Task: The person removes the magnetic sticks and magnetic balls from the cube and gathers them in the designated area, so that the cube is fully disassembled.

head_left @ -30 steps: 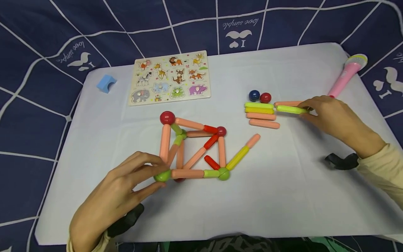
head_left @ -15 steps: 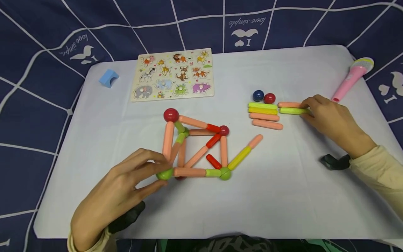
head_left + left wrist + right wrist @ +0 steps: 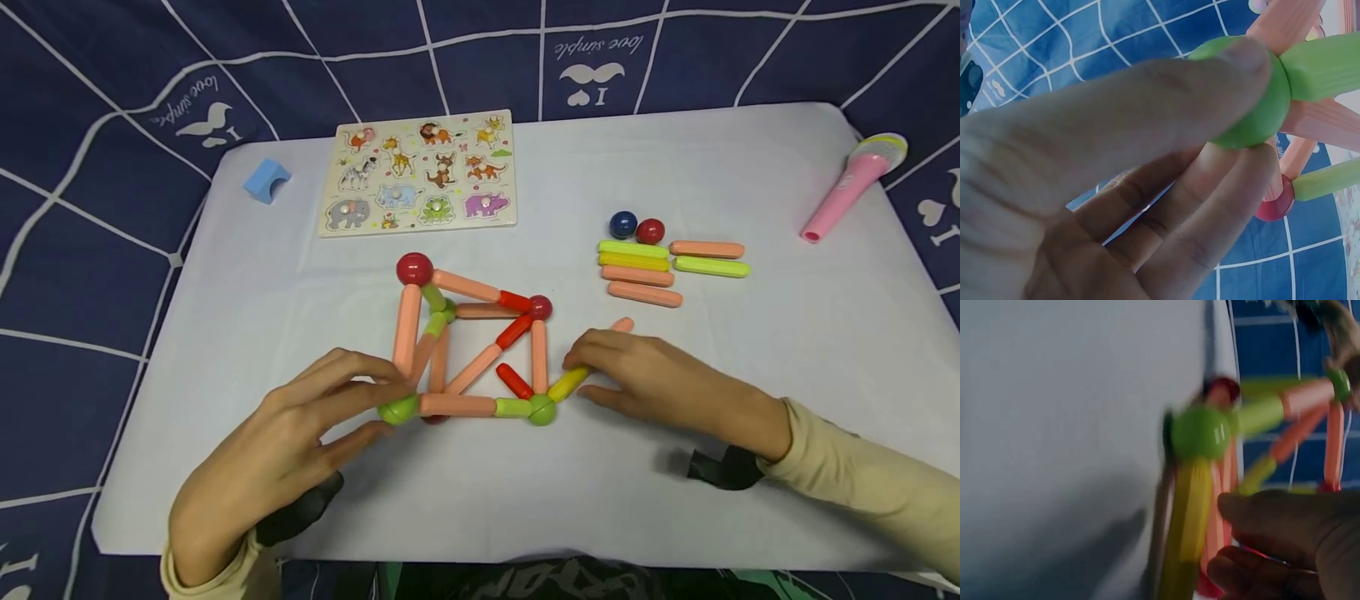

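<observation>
My left hand (image 3: 292,454) pinches a green ball (image 3: 399,409) at the near left corner of a structure of balls and rods. In the left wrist view, thumb and fingertips press on this green ball (image 3: 1250,94). My right hand (image 3: 660,383) is over a yellow rod (image 3: 567,384), which runs out from another green ball (image 3: 542,409) with a peach rod (image 3: 623,325) at its far end. In the blurred right wrist view, the thumb and curved fingers are apart, beside the yellow rod (image 3: 1188,519). A red rod (image 3: 514,381) also joins that green ball.
Loose peach, yellow and green rods (image 3: 711,267) lie at the right, beside a blue ball (image 3: 622,224) and a red ball (image 3: 650,231). Further off are a pink toy microphone (image 3: 847,192), an animal puzzle board (image 3: 420,173) and a blue arch block (image 3: 266,180).
My right hand has left the loose green rod, now lying beside a peach rod, and moved left and nearer to the yellow rod. The left hand keeps its grip on the green ball.
</observation>
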A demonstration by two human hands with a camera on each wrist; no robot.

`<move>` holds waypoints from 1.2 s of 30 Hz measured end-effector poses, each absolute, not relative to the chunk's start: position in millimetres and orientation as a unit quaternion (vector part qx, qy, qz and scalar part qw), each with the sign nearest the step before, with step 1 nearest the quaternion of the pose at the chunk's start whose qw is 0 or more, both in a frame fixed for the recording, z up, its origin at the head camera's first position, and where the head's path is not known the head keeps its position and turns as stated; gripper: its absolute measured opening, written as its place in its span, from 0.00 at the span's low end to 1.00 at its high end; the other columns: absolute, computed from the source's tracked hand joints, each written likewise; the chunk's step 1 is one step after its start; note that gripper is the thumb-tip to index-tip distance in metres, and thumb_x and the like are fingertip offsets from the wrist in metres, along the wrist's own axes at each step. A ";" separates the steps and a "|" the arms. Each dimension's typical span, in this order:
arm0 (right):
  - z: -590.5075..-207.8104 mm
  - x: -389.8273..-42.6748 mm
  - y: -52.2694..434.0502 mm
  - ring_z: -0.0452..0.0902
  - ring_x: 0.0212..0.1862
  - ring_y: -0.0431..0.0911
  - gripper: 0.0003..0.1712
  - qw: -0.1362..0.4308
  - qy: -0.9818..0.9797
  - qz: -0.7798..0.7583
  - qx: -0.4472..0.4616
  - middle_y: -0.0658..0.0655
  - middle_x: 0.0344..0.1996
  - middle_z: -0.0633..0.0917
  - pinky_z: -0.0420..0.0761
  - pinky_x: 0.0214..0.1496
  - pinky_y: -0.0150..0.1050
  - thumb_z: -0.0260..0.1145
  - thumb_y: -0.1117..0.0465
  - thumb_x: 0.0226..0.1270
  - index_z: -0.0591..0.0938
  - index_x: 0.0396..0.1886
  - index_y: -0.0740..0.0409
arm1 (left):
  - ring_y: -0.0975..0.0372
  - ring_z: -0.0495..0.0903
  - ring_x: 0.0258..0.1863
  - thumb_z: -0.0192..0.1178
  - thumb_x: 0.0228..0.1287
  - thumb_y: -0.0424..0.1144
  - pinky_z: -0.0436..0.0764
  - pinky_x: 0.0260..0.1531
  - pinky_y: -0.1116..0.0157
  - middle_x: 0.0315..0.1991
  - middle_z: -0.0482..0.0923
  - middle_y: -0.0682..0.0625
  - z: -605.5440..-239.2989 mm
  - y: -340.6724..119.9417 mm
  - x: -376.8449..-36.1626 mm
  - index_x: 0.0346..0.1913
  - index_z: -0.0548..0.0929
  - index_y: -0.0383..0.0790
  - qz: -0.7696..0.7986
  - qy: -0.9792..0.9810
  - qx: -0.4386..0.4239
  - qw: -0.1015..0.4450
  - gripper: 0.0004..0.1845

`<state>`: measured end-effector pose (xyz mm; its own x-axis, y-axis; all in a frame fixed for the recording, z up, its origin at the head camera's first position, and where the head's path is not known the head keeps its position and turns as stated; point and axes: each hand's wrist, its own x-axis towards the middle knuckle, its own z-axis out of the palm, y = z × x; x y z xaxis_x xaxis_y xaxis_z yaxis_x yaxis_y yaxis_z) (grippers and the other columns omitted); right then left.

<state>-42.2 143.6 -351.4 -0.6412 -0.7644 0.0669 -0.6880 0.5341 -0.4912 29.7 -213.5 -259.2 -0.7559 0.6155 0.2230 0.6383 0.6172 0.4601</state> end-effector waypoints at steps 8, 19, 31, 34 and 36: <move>-356.8 -29.5 123.6 0.79 0.37 0.38 0.24 0.071 0.858 -0.204 -0.466 0.50 0.44 0.80 0.84 0.38 0.32 0.79 0.62 0.52 0.81 0.49 0.59 | 0.64 0.76 0.51 0.77 0.35 0.19 0.70 0.52 0.83 0.52 0.77 0.58 -258.6 -212.6 29.9 0.49 0.87 0.47 -0.269 -0.898 -0.347 0.015 0.33; -360.5 -57.0 156.4 0.81 0.39 0.46 0.14 0.049 0.908 -0.146 -0.388 0.56 0.39 0.83 0.86 0.38 0.41 0.75 0.71 0.54 0.86 0.42 0.63 | 0.64 0.76 0.51 0.78 0.34 0.19 0.70 0.53 0.83 0.53 0.78 0.58 -257.4 -212.0 30.1 0.49 0.87 0.47 -0.264 -0.899 -0.348 0.021 0.33; -362.6 -59.6 181.6 0.81 0.39 0.47 0.10 0.041 0.917 -0.200 -0.343 0.56 0.36 0.84 0.85 0.42 0.45 0.73 0.73 0.56 0.87 0.39 0.65 | 0.65 0.76 0.51 0.77 0.35 0.17 0.71 0.51 0.82 0.52 0.78 0.57 -259.4 -210.9 31.6 0.49 0.86 0.46 -0.278 -0.895 -0.348 0.024 0.34; -359.6 -60.0 194.2 0.79 0.38 0.48 0.08 0.042 0.929 -0.199 -0.310 0.57 0.35 0.84 0.84 0.42 0.48 0.71 0.75 0.56 0.86 0.37 0.66 | 0.64 0.77 0.50 0.77 0.33 0.17 0.71 0.52 0.83 0.52 0.78 0.57 -259.8 -210.8 31.9 0.49 0.86 0.46 -0.278 -0.895 -0.347 0.029 0.34; -358.9 -60.5 204.4 0.77 0.36 0.48 0.08 0.037 0.936 -0.197 -0.288 0.55 0.33 0.83 0.82 0.41 0.48 0.70 0.76 0.55 0.85 0.35 0.65 | 0.63 0.77 0.50 0.77 0.32 0.17 0.71 0.52 0.82 0.52 0.78 0.57 -259.9 -210.8 31.8 0.49 0.86 0.45 -0.277 -0.895 -0.348 0.032 0.35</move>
